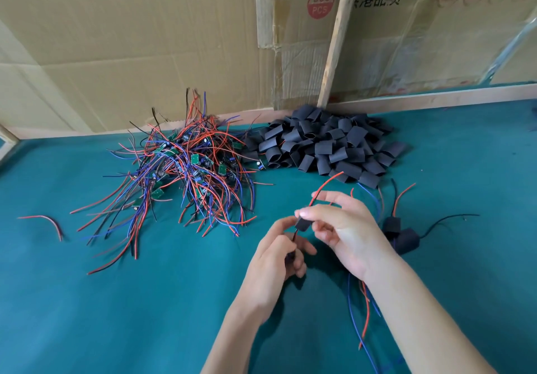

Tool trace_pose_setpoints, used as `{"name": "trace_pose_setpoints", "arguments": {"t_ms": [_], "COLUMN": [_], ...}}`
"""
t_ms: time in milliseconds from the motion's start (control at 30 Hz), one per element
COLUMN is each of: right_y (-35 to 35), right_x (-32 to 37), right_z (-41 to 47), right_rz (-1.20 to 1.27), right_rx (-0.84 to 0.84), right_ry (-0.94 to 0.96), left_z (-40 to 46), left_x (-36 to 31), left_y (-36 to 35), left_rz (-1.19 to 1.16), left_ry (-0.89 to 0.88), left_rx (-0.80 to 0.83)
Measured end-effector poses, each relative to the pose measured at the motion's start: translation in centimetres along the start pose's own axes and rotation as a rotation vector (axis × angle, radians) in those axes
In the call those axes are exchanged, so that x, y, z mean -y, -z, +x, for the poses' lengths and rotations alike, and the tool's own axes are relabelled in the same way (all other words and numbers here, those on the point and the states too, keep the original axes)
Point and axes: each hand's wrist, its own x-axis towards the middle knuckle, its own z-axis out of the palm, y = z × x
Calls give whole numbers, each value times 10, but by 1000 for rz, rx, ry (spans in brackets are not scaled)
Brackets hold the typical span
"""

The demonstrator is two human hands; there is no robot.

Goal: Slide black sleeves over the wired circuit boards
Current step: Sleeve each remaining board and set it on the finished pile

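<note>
Black sleeve [303, 224], one piece, pinched above the green table [145, 301] in our right hand [343, 231]; our left hand [276, 257] pinches its red-black wires [293, 240]. Behind: sleeve pile [325, 147], wired-board heap [186, 170]. Right: finished sleeved boards [402, 235].

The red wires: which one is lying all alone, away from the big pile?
The short curved red wire at the table's far left. It lies by itself on the green cloth, while the others tangle in the wire pile.
</note>
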Motion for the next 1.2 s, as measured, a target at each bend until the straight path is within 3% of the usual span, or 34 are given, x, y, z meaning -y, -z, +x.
{"name": "trace_pose_setpoints", "arguments": {"t_ms": [167, 267, 567, 767, 1200], "right_y": [-3, -1, 5, 7, 11], "right_x": [-6, -5, -1, 1, 0], "right_z": [-3, -3, 0, 1, 3], "right_rz": [-335, -404, -235, -225, -165], "right_rx": [69, 80, 146, 131, 189], "right_ry": [104, 131, 83, 78, 11], "left_z": [-4, -6, -7, -8, -4], "left_x": [-1, 0, -1, 1, 8], "left_y": [-1, -1, 3, -2, 5], "left_rz": [-1, -15, -160, -102, -184], "left_ry": [-46, -47, -60, -122, -151], "left_rx": [-6, -15, -85, -176, -66]}}
